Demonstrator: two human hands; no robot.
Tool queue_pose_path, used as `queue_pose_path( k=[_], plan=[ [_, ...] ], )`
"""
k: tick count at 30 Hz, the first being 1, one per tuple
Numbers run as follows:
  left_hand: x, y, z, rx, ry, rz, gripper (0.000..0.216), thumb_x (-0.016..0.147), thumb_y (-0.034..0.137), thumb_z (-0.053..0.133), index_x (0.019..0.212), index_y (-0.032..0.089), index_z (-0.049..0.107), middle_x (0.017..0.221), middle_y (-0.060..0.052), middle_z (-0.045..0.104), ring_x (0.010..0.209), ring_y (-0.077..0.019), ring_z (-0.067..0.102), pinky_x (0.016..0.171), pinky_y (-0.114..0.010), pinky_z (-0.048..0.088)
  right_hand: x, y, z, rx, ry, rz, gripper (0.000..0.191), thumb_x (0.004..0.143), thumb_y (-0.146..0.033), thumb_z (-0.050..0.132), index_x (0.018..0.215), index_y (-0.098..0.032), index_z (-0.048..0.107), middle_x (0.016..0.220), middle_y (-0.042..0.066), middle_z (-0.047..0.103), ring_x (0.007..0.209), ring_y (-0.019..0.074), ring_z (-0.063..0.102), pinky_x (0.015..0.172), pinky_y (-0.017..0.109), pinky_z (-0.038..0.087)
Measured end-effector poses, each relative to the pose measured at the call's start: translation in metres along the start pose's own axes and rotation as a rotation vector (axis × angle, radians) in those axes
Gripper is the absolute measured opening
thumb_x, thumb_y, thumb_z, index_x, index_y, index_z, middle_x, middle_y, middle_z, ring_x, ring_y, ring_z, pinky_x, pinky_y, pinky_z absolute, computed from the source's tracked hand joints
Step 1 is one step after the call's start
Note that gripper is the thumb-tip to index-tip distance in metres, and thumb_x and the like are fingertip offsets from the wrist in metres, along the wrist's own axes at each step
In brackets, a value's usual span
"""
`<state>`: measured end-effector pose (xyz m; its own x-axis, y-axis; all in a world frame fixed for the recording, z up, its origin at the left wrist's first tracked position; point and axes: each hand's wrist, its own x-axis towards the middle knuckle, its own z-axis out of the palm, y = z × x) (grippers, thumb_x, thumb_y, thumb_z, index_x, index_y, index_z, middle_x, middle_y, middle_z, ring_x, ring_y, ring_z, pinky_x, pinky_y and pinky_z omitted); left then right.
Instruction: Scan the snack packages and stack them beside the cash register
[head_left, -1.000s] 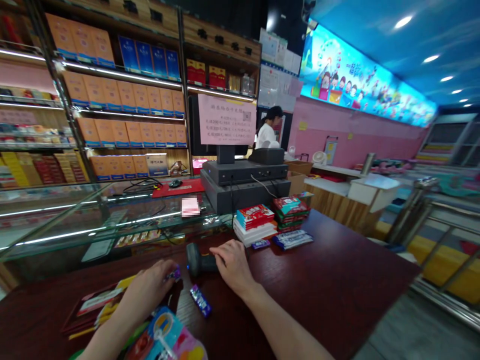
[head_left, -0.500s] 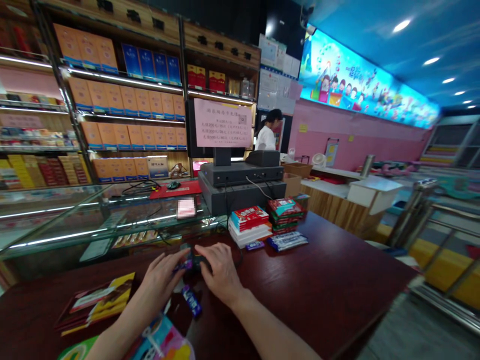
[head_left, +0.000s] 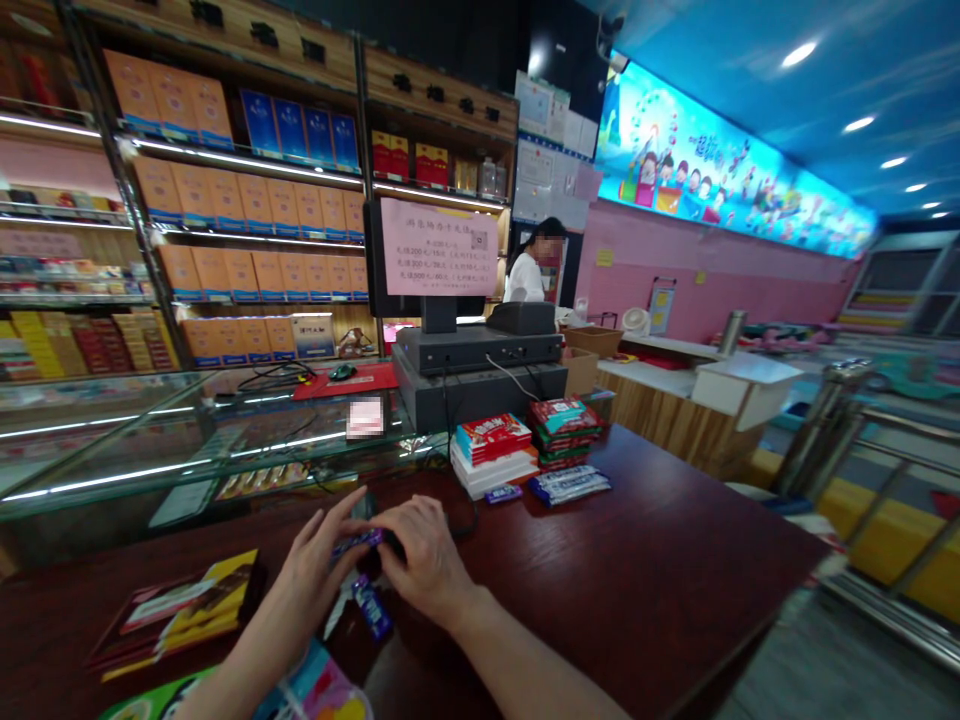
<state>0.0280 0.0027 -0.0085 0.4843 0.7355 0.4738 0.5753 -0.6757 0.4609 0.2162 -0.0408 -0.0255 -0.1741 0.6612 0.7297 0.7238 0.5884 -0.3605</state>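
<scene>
The left hand [head_left: 313, 560] holds 1 purple packet [head_left: 360, 541] over the table [head_left: 600, 570].

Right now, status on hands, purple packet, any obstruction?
Left hand holding purple packet. Right hand at its end. Second packet near them on table, possible obstacle.

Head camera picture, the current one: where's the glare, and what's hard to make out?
In the head view, the shelf light strip and ceiling light burn white, and the dark tabletop carries a soft sheen; also in the head view, lettering on the small purple packet in the left hand is unreadable, and a pixelated patch masks something by the monitor stand.
</scene>
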Motion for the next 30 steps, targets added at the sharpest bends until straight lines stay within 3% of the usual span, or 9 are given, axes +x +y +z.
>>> queue_pose_path(
  k=[8, 13, 17, 30],
  plan=[
    [-0.008, -0.01, 0.004, 0.066, 0.036, 0.146, 0.046, 0.099, 0.036, 0.042, 0.145, 0.031, 0.039, 0.116, 0.001, 0.075, 0.116, -0.018, 0.067, 0.125, -0.048, 0.023, 0.0, -0.001, -0.002, 0.004, 0.033, -0.047, 0.012, 0.101, -0.022, 0.053, 0.109, -0.025, 0.061, 0.107, 0.0, 0.074, 0.103, 0.0162, 0.062, 0.106, 0.037, 0.033],
    [-0.011, -0.021, 0.001, 0.174, 0.064, 0.272, 0.046, 0.101, 0.032, 0.042, 0.146, 0.032, 0.038, 0.125, -0.001, 0.072, 0.115, -0.018, 0.068, 0.124, -0.051, 0.024, 0.001, 0.0, 0.0, 0.019, 0.109, -0.052, 0.01, 0.1, -0.022, 0.055, 0.105, -0.024, 0.063, 0.101, 0.0, 0.075, 0.097, 0.0169, 0.064, 0.102, 0.037, 0.036],
    [-0.012, -0.026, -0.003, 0.215, 0.091, 0.292, 0.042, 0.1, 0.035, 0.046, 0.143, 0.033, 0.042, 0.13, -0.001, 0.07, 0.116, -0.0182, 0.067, 0.123, -0.052, 0.025, 0.001, 0.002, 0.001, 0.039, 0.141, -0.026, 0.009, 0.097, -0.02, 0.059, 0.103, -0.023, 0.064, 0.098, 0.001, 0.075, 0.095, 0.0181, 0.064, 0.1, 0.037, 0.037],
    [-0.011, -0.03, -0.002, 0.183, 0.178, 0.23, 0.04, 0.098, 0.04, 0.05, 0.138, 0.031, 0.048, 0.128, -0.005, 0.07, 0.113, -0.0219, 0.069, 0.119, -0.057, 0.032, 0.001, 0.009, 0.002, 0.245, 0.214, 0.347, 0.01, 0.089, -0.023, 0.069, 0.098, -0.025, 0.073, 0.092, 0.001, 0.075, 0.092, 0.0205, 0.066, 0.087, 0.032, 0.046]
  ],
)
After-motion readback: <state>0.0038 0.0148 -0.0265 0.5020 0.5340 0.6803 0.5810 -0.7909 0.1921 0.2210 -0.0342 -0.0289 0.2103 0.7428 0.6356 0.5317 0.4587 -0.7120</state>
